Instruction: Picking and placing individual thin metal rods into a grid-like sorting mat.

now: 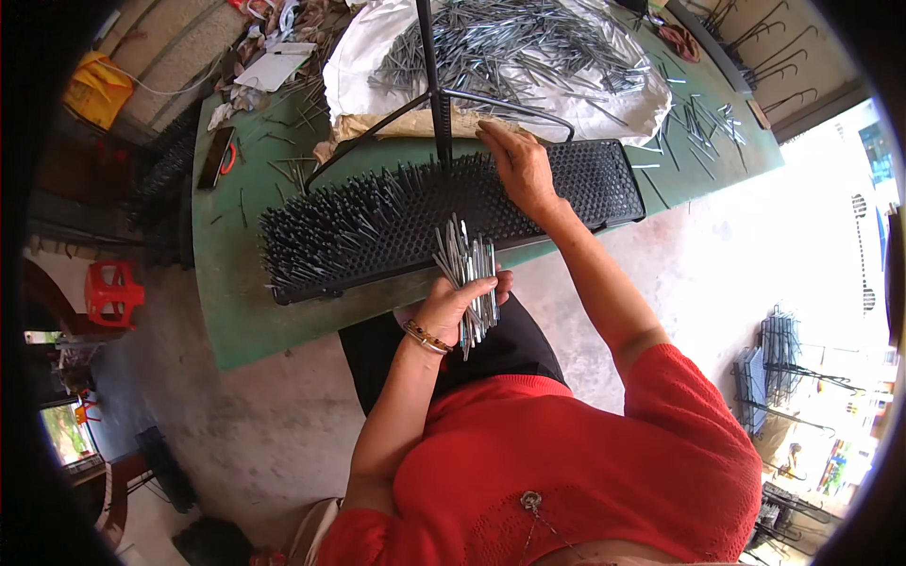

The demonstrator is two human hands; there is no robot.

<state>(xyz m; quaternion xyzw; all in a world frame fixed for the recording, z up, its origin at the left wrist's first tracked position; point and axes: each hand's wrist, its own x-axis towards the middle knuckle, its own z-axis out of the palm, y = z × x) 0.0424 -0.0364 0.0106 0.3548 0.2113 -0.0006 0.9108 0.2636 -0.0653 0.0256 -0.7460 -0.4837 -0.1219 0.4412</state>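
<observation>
A thick bundle of thin silvery metal rods [469, 269] is gripped in my left hand [451, 307], in front of a long black perforated tray [491, 212]. My right hand [525, 170] reaches over the tray's far side with its fingers drawn together. Whatever its fingertips hold is hidden. Many dark rods [330, 231] stand upright in the holes across the tray's left part and along its far edge towards the middle. The holes on its right side show no rods. A black metal frame [440, 104] with spread legs rises behind the tray.
Loose rods [510, 47] are heaped on a white sack [354, 75] at the back of the green table [245, 321]; more lie scattered right. A phone [215, 158] and orange-handled scissors [229, 158] lie left. A red stool [114, 294] stands beyond the table's left side.
</observation>
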